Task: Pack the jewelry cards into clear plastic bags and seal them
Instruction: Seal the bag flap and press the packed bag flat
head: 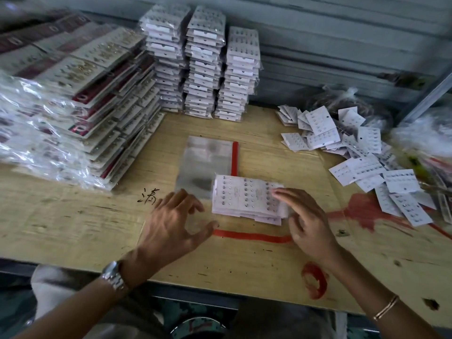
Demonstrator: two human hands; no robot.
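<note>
Head view: clear bag (247, 216) around card stack (247, 194) on counter (73, 221); right hand (305, 216) fingers spread on cards, left hand (176, 226) open, empty; bag edges blurred.

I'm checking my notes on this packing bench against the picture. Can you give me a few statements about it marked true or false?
1. The right hand rests on a small stack of jewelry cards. True.
2. The left hand grips a card. False: it holds no card.
3. The clear bags with a red strip lie behind the stack. True.
4. Loose cards are piled on the left. False: on the right.
5. Packed stacks stand at the back. True.
</note>
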